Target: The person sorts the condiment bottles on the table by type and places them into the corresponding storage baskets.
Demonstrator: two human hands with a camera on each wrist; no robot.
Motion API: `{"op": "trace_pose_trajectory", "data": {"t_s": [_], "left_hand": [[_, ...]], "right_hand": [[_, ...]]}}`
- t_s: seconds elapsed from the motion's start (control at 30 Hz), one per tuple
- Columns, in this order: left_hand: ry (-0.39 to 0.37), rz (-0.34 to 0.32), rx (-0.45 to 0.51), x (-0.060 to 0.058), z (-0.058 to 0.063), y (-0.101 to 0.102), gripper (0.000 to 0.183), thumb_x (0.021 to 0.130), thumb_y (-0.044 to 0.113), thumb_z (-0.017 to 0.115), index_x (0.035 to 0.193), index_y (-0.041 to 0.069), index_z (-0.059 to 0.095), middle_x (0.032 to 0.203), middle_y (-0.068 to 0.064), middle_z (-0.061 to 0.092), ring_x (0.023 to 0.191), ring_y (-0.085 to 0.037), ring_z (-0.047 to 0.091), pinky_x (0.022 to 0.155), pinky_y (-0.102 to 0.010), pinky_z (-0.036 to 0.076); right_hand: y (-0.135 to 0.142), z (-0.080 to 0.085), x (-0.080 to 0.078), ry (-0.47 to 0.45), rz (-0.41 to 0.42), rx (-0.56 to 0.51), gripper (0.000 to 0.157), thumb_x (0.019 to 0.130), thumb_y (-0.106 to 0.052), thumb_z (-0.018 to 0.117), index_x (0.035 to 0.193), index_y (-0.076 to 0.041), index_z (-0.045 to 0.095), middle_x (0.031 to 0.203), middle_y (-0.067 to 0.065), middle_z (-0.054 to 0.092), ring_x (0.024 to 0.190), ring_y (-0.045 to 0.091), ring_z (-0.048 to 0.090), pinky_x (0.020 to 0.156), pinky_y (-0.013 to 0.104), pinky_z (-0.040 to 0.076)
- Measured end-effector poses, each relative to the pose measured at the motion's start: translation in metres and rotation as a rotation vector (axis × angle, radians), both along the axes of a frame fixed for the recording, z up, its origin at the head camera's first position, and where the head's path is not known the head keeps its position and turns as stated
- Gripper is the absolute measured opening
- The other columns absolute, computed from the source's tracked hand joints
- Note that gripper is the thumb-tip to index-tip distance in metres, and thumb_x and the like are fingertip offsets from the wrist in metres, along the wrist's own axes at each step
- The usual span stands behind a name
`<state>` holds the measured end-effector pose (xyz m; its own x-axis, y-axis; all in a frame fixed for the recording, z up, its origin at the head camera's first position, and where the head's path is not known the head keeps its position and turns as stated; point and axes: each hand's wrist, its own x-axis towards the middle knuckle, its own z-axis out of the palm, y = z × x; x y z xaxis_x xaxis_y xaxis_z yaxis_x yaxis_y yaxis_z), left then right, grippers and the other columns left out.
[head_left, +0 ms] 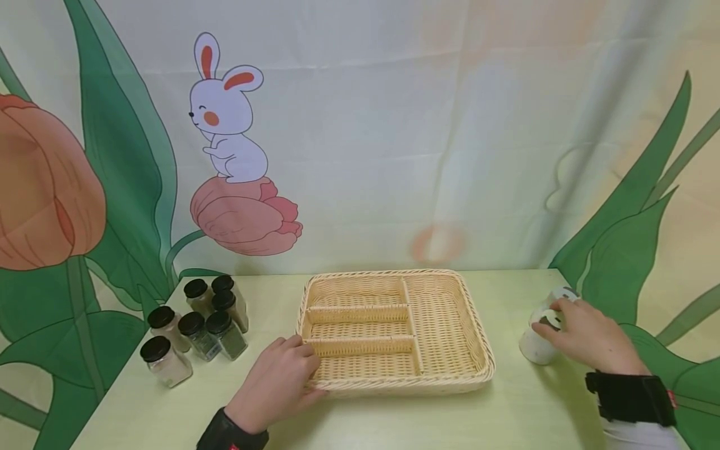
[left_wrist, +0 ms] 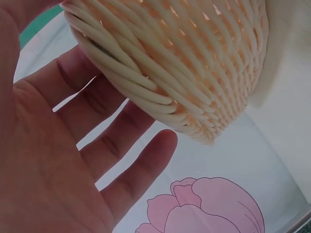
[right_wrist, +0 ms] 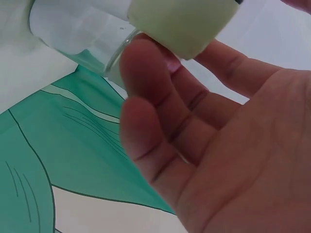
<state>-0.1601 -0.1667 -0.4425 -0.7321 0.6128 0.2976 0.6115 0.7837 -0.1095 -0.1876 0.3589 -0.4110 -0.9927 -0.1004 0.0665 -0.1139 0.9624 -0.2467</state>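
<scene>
My left hand (head_left: 281,382) holds the left front corner of a wicker basket (head_left: 394,387) with several compartments. In the left wrist view its fingers (left_wrist: 131,179) reach past the woven rim (left_wrist: 141,92), and the thumb is mostly out of frame. At the right side of the table, my right hand (head_left: 596,337) grips a jar (head_left: 537,349) by its pale lid. The right wrist view shows curled fingers (right_wrist: 146,73) around the lid (right_wrist: 182,24), above a clear body (right_wrist: 82,36). Just behind it stands another pale container (head_left: 564,292), partly hidden by the hand.
Several black-lidded spice jars (head_left: 194,334) stand grouped on the left of the pale green table (head_left: 439,422). Behind the table hangs a printed cloth (head_left: 360,137) with a rabbit and tulips. Low dividers (head_left: 360,344) split the basket's left part; the right compartment (head_left: 444,325) is long.
</scene>
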Motion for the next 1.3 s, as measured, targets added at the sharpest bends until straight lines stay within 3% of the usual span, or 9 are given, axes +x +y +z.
{"op": "trace_pose_trajectory", "data": {"t_s": [0.5, 0.77, 1.03, 1.3], "left_hand": [[-0.070, 0.013, 0.029, 0.0021, 0.0054, 0.0015, 0.045, 0.071, 0.064, 0.074, 0.069, 0.024, 0.054, 0.074, 0.012, 0.055, 0.073, -0.011, 0.045, 0.066, -0.033, 0.041], [-0.007, -0.033, 0.094, 0.0013, 0.0031, 0.0015, 0.047, 0.070, 0.068, 0.073, 0.073, 0.024, 0.055, 0.078, 0.014, 0.054, 0.074, -0.009, 0.043, 0.068, -0.032, 0.042], [0.013, -0.041, 0.112, 0.0016, 0.0038, 0.0012, 0.058, 0.077, 0.080, 0.055, 0.085, 0.024, 0.067, 0.088, 0.011, 0.063, 0.081, -0.009, 0.051, 0.073, -0.032, 0.046], [0.018, -0.049, 0.124, 0.0020, 0.0043, 0.0026, 0.063, 0.079, 0.081, 0.051, 0.096, 0.023, 0.070, 0.095, 0.010, 0.065, 0.085, -0.008, 0.053, 0.074, -0.032, 0.046]], "right_hand": [[0.0003, -0.0050, -0.0049, -0.003, 0.009, -0.015, 0.062, 0.089, -0.040, 0.067, 0.121, 0.012, 0.057, 0.105, 0.025, 0.060, 0.098, 0.044, 0.057, 0.073, 0.055, 0.047], [-0.0008, -0.0042, -0.0052, 0.001, 0.015, -0.017, 0.061, 0.088, -0.037, 0.068, 0.120, 0.013, 0.058, 0.105, 0.027, 0.060, 0.098, 0.044, 0.057, 0.073, 0.054, 0.048], [-0.0004, -0.0045, -0.0054, 0.031, 0.027, -0.013, 0.056, 0.086, -0.036, 0.070, 0.116, 0.010, 0.061, 0.101, 0.021, 0.062, 0.094, 0.040, 0.058, 0.071, 0.052, 0.048], [0.0014, -0.0072, -0.0067, 0.031, 0.032, -0.008, 0.058, 0.085, -0.037, 0.071, 0.116, 0.011, 0.061, 0.105, 0.024, 0.061, 0.096, 0.041, 0.058, 0.072, 0.053, 0.048]]}}
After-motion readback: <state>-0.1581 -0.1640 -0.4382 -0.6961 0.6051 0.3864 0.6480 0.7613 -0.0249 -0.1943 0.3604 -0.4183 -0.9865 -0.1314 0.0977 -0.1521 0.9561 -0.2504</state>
